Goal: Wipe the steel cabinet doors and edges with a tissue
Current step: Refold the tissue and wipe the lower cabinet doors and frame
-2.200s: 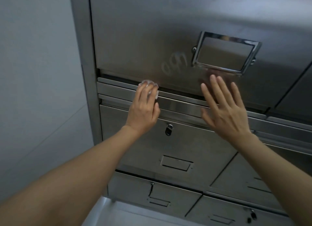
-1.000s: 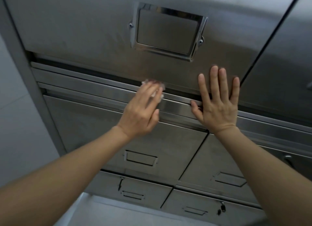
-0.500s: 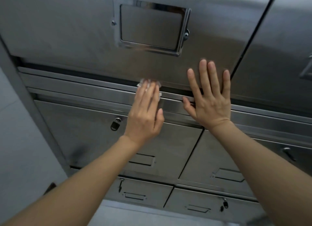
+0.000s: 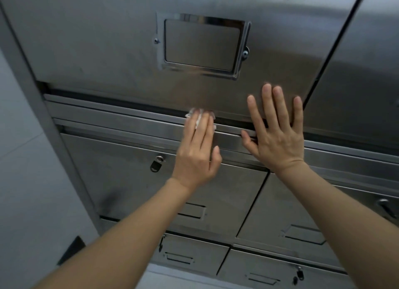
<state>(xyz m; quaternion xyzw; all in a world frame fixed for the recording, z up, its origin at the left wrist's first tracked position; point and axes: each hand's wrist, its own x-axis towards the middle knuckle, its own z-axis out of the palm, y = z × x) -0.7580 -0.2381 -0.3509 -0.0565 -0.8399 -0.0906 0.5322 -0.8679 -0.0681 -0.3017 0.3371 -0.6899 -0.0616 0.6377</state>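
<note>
The tissue (image 4: 197, 117), white and crumpled, is seen at frame centre, pressed against the horizontal steel rail (image 4: 129, 124) just below the bottom edge of the large upper cabinet door (image 4: 108, 51). It is largely covered by the left hand (image 4: 197, 152), whose fingers are held straight and close together, flat over the tissue; only small white scraps are visible past the fingertips and between two fingers. No pinch or curl around the tissue can be made out; it is held by pressure of flat fingers. The right hand (image 4: 276, 135) is placed just right of centre, fingers straight and slightly spread, palm laid flat across the lower edge of the same upper door and the rail, with the thumb pointing towards the left hand. The two hands are near each other but apart. A chrome label frame (image 4: 203, 45) is fixed on the upper door, above the hands. A dark vertical seam at upper right separates this door from a neighbouring door (image 4: 362, 72). Below the rail, smaller steel doors are arranged in rows; on the one at centre left a small lock (image 4: 155, 163) is noted, just left of the left wrist. A grey wall (image 4: 26, 180) fills the left edge of the frame.
</note>
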